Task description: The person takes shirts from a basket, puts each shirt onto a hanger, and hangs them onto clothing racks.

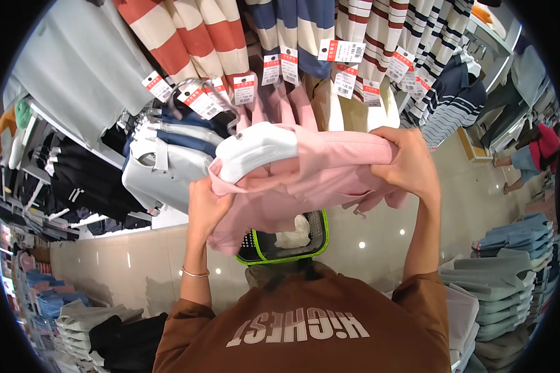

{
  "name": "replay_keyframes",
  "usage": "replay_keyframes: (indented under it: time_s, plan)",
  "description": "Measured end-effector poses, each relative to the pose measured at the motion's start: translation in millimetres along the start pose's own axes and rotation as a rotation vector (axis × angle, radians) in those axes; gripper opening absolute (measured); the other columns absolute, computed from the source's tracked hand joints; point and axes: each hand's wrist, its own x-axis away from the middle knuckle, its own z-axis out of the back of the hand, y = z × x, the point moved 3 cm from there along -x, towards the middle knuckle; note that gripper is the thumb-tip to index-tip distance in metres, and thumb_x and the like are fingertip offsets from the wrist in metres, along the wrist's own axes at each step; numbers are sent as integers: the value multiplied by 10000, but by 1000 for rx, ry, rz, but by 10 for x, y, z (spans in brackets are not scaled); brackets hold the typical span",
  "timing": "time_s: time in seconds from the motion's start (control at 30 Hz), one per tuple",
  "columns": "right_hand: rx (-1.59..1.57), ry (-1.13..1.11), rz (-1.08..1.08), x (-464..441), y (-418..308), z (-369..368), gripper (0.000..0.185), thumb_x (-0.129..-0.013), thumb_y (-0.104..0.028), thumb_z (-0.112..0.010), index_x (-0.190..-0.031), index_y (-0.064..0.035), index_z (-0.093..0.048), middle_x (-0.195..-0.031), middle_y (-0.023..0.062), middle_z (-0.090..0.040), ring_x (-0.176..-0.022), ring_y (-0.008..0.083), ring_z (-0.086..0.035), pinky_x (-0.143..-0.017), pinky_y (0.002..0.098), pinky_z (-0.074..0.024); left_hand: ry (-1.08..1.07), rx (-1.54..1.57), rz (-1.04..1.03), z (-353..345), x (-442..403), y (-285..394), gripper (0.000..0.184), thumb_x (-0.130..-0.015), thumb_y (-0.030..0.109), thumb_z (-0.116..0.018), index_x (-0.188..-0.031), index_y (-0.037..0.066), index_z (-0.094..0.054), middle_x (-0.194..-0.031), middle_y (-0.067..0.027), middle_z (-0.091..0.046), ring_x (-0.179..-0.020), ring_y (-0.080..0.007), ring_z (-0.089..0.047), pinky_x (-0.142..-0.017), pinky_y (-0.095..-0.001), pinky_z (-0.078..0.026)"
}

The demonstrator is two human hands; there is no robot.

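A pink garment (336, 163) is stretched between my two hands, in front of the clothes rack. A white hanger (258, 149) with a metal hook sits inside its neck opening. My left hand (206, 202) grips the garment's near collar edge, fingers closed. My right hand (407, 160) pinches the far end of the pink cloth, with the thumb underneath. Below the garment, a black basket with a green rim (325, 233) holds a pale cloth item (294, 232).
Striped garments (190, 37) with red and white price tags (244, 90) hang ahead. Grey and black clothes (84, 186) hang at the left. Folded stacks (501, 280) stand at the lower right. Another person (529, 155) is at the far right.
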Motion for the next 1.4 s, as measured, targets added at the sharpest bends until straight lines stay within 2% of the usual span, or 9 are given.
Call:
replay_keyframes:
  time_s: [0.3, 0.43, 0.67, 0.83, 0.97, 1.07, 1.17, 1.3, 1.4]
  plan:
    - [-562, -73, -83, 198, 763, 103, 450, -676, -112, -804, -1059, 18, -606, -798, 27, -651, -732, 88, -594, -678, 251, -490, 95, 52, 20, 223, 32, -272, 154, -694, 53, -664, -726, -88, -613, -606, -151, -631, -574, -125, -582, -550, -295, -454]
    - [-526, -62, -146, 257, 873, 78, 266, -732, -64, -743, -959, 22, -634, -734, 16, -633, -662, 57, -576, -625, 233, -477, 158, 124, 20, 188, 95, -326, 163, -707, 62, -675, -731, -90, -621, -614, -110, -635, -585, -100, -541, -554, -296, -453]
    - [-239, 337, -183, 300, 844, 168, 166, -784, -46, -641, -938, 16, -635, -727, 41, -635, -658, 98, -610, -616, 245, -491, 91, -104, -17, 293, 154, -154, 151, -680, 62, -645, -749, -69, -617, -641, -196, -626, -548, -248, -610, -548, -330, -463]
    - [-157, 66, -17, 275, 603, -61, 348, -700, -76, -717, -1026, -10, -616, -924, 97, -650, -847, 182, -627, -706, 306, -509, 39, -303, -83, 254, 184, -21, 149, -635, 66, -617, -731, -43, -579, -661, -229, -593, -612, -400, -582, -576, -405, -473]
    - [-34, 101, 320, 202, 274, -474, 485, -625, -116, -765, -1074, -33, -602, -1004, 126, -630, -934, 283, -605, -760, 391, -505, -44, -346, -106, 199, 171, 90, 161, -624, 83, -629, -728, -27, -574, -683, -215, -596, -639, -409, -571, -591, -429, -469]
    - [10, 55, 325, 119, 189, -795, 464, -629, -130, -751, -1060, -45, -603, -958, 143, -638, -884, 329, -609, -749, 425, -496, -53, -344, -112, 167, 184, 163, 154, -620, 80, -630, -725, -22, -581, -685, -207, -598, -638, -402, -575, -590, -430, -468]
    - [-83, -214, 57, 79, 172, -1056, 410, -630, -119, -705, -1021, -46, -606, -909, 169, -639, -833, 364, -604, -733, 436, -483, -65, -314, -117, 118, 203, 206, 160, -613, 77, -634, -730, -21, -586, -678, -204, -595, -634, -399, -574, -586, -420, -467]
    - [-137, -303, 102, 65, 201, -1144, 311, -610, -79, -621, -914, -12, -627, -783, 194, -623, -758, 381, -594, -680, 438, -477, -105, -284, -94, 67, 224, 185, 202, -601, 76, -656, -771, -23, -609, -692, -201, -604, -641, -379, -590, -597, -386, -474]
    - [-213, -159, 172, 72, 251, -1019, 216, -634, -69, -666, -824, 26, -629, -706, 201, -623, -641, 339, -608, -623, 349, -477, -81, -169, -86, 66, 174, 248, 253, -624, 95, -704, -844, -5, -631, -776, -186, -634, -712, -366, -609, -654, -386, -487]
